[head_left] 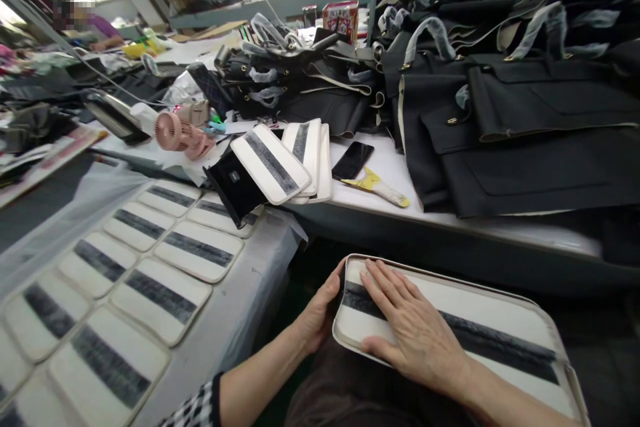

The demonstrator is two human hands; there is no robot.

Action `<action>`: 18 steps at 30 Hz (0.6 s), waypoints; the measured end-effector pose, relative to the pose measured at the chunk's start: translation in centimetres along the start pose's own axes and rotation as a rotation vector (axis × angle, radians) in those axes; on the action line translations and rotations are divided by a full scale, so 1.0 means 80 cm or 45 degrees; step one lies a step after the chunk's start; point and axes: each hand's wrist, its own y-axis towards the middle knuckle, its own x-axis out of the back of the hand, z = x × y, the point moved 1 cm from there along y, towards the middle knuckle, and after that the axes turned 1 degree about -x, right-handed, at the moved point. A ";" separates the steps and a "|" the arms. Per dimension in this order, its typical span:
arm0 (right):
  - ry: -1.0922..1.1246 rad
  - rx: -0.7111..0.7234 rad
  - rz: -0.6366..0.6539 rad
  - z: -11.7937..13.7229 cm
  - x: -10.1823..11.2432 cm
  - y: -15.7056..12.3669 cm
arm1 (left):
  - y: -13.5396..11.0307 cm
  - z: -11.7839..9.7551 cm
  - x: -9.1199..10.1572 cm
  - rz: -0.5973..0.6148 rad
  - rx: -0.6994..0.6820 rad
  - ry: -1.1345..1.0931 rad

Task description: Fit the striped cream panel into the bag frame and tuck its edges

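Observation:
A long cream panel with a dark stripe [500,307] and a thin raised rim lies tilted across my lap. My left hand [323,310] grips its left end, the thumb at the edge and the other fingers mostly hidden behind. Flat on the panel's left part rests my right hand [413,327], fingers stretched out and pressing on the surface. Beyond it on the bench are a small stack of similar striped panels [273,163], a black open pouch-like piece [235,180], a dark phone [353,160] and a yellow-stained scraper [377,187].
Rows of striped panels [165,293] cover the plastic-sheeted table at left. Black bags [540,167] with wrapped handles are piled on the bench [500,227] at right. A pink fan [180,135] stands behind the stack. People [100,27] are at the back.

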 end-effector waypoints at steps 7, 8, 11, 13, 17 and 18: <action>0.174 -0.039 0.042 -0.005 0.003 -0.005 | 0.013 -0.007 0.003 -0.100 -0.119 0.314; 0.217 -0.046 0.041 -0.008 0.004 -0.005 | 0.017 -0.010 0.004 -0.107 -0.152 0.409; 0.385 -0.082 0.012 -0.020 0.006 -0.006 | 0.028 -0.014 0.007 -0.125 -0.191 0.663; 0.525 -0.123 -0.049 -0.027 0.011 -0.010 | 0.030 -0.011 0.006 -0.142 -0.203 0.809; 0.851 -0.202 -0.286 -0.038 0.030 -0.024 | 0.028 -0.005 -0.005 -0.140 -0.239 1.148; 0.942 -0.242 -0.359 -0.040 0.033 -0.027 | 0.028 -0.006 -0.007 -0.124 -0.253 1.257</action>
